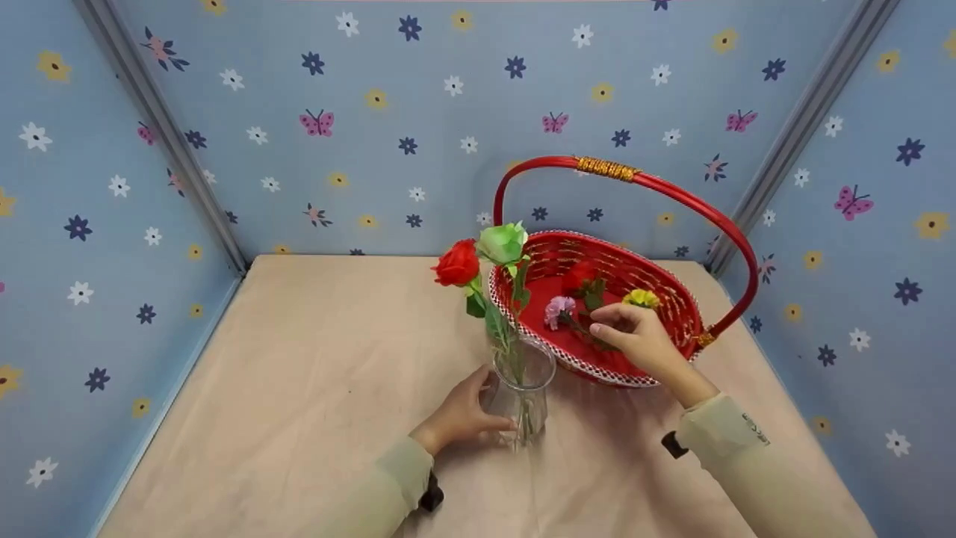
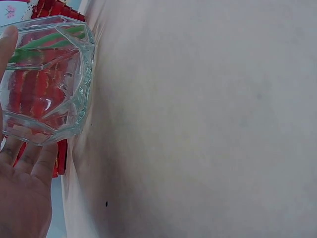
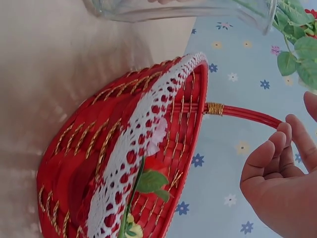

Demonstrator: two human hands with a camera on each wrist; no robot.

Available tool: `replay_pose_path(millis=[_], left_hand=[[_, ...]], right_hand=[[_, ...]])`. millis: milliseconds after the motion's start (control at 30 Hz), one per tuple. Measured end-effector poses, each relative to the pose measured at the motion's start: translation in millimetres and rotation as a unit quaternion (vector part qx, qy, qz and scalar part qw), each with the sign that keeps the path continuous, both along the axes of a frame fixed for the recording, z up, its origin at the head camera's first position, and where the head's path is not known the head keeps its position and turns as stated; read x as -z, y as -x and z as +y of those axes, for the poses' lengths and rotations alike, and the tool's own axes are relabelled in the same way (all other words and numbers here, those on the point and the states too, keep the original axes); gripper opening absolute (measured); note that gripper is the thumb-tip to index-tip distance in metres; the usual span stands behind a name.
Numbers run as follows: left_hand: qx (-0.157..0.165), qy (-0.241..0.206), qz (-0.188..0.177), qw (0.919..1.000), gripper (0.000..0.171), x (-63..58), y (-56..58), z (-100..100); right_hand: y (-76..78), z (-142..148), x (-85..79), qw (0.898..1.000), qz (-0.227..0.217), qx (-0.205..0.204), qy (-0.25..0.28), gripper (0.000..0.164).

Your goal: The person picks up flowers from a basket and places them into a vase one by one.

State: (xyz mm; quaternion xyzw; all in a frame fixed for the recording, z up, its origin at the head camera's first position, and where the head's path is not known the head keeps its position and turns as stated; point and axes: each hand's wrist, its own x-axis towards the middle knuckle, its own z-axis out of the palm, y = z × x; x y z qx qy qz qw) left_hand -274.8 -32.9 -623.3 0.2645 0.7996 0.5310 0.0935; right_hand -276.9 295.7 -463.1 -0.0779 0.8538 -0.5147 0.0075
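Note:
A clear glass vase (image 1: 532, 407) stands upright on the table. My left hand (image 1: 463, 409) holds it from the left, thumb on one side and fingers on the other, as the left wrist view also shows. In the vase are a red rose (image 1: 456, 263) and a pale green rose (image 1: 503, 243). Over the red woven basket (image 1: 597, 373) hovers my right hand (image 1: 636, 338), its fingers loosely bent with nothing seen between them. Beneath or beside it in the basket lie a lilac carnation (image 1: 559, 311), a red flower (image 1: 579, 276) and a yellow flower (image 1: 641, 298).
The tall red basket handle (image 1: 672, 190) with gold binding arches behind my right hand. A cream cloth covers the table (image 1: 321, 359). Blue flower-patterned panels (image 1: 418, 134) enclose the back and both sides.

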Motion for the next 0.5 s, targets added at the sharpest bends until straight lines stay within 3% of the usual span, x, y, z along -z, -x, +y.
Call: replay_pose_path(millis=[500], left_hand=[[-0.002, 0.001, 0.008, 1.0000, 0.102, 0.7, -0.8, -1]], right_hand=[[-3.8, 25, -6.8, 0.999, 0.028, 0.022, 0.005, 0.032]])
